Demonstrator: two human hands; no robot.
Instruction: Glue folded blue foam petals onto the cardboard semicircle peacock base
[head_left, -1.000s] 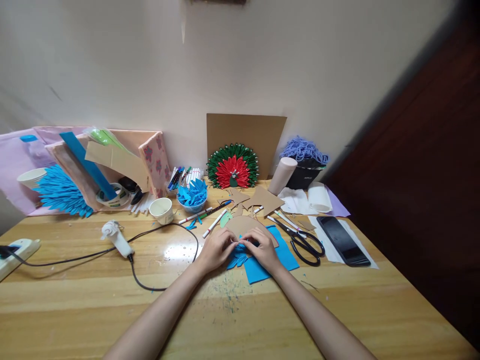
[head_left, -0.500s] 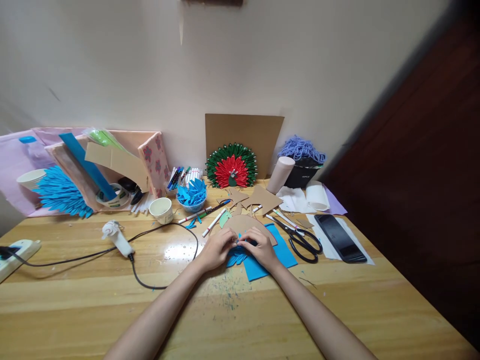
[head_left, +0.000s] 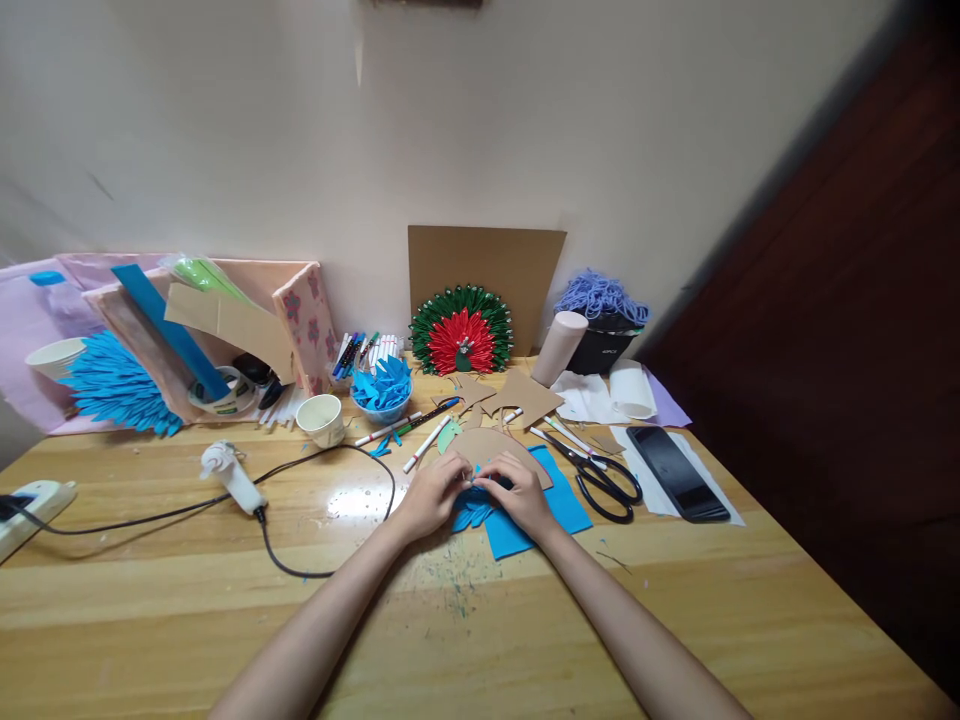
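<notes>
My left hand [head_left: 437, 492] and my right hand [head_left: 519, 488] meet at their fingertips over the middle of the table. Both are closed in a pinch on a small blue felt piece, mostly covered by the fingers. Just beneath them lie cut blue felt strips [head_left: 471, 512]. A rounded cardboard piece [head_left: 491, 450] sits behind the fingers. Under my right hand spreads a flat blue felt sheet [head_left: 574, 520]. Black-handled scissors [head_left: 611, 490] rest to its right.
A hot glue gun [head_left: 234, 478] with a black cord lies left. Behind stand a paper cup [head_left: 321, 420], a bowl of blue pieces [head_left: 382, 390] and a red-green peacock craft [head_left: 462, 335]. A phone [head_left: 675, 472] lies right, and markers [head_left: 426, 445] are scattered around.
The fingers stay pinched together in almost the same place, with only a slight shift of the fingertips. The whole view has drifted a little; the objects on the table have not moved.
</notes>
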